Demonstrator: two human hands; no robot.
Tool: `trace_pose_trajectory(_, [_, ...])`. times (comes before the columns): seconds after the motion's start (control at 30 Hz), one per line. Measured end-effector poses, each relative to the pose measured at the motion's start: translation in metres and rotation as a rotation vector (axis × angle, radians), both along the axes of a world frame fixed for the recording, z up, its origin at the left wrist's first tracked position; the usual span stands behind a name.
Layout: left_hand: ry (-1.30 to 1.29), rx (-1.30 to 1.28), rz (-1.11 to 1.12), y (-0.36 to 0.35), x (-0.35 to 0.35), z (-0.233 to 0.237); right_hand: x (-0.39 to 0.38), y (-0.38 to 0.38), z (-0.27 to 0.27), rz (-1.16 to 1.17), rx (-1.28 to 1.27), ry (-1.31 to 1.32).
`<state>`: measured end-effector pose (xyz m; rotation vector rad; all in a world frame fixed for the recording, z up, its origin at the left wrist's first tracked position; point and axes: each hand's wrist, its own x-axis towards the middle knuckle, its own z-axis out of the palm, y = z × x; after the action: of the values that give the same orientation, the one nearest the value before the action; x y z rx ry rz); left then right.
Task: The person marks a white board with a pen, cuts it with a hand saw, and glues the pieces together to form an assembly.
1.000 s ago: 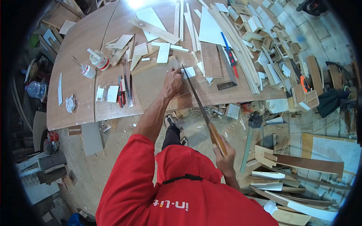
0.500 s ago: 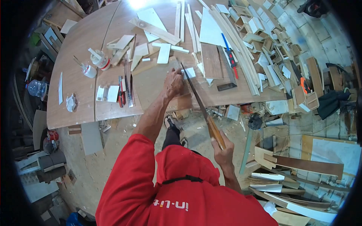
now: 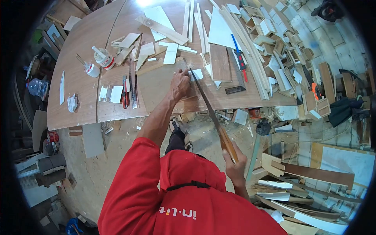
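Observation:
My right hand (image 3: 235,161) is wrapped around the wooden handle of a handsaw (image 3: 209,105). The saw's long blade slants up and left over the table's front edge, its tip close to my left fingers. My left hand (image 3: 180,85) has bent fingers pressed down at the left side of a small white-faced wood piece (image 3: 197,75), which shows partly to the right of the blade. My fingers and the blade hide the rest of it. Beneath my left hand lies a flat brown board (image 3: 156,84), with pale dust near the saw's tip.
Left on the table (image 3: 78,47) stand a glue jar (image 3: 104,58) and a brush pot (image 3: 92,70). A red cutter (image 3: 125,94) lies nearby. To the right are a try square (image 3: 235,89), a blue-and-red tool (image 3: 239,56) and long strips (image 3: 246,51). Wood boxes (image 3: 274,51) crowd beyond.
My right hand and the saw have drawn back slightly, down and to the right, toward my body. My left hand stays almost in the same place.

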<state>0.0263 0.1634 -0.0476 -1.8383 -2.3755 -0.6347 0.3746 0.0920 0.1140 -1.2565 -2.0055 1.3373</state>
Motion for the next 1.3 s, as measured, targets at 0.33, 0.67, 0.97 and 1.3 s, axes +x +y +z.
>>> trace_pose_trajectory(0.33, [0.003, 0.071, -0.052, 0.000, -0.002, -0.017, -0.017, 0.007, -0.021, -0.001, 0.008, 0.049])
trace_pose_trajectory(0.67, [-0.001, 0.046, -0.040, 0.004, -0.009, -0.005, -0.011, 0.005, -0.032, 0.026, 0.024, 0.029])
trace_pose_trajectory(0.97, [-0.063, 0.032, -0.020, -0.001, 0.002, -0.004, 0.004, -0.006, -0.030, 0.028, 0.034, 0.011])
trace_pose_trajectory(1.3, [-0.069, -0.034, -0.010, -0.002, 0.002, 0.011, 0.001, -0.003, -0.017, 0.049, 0.029, 0.005])
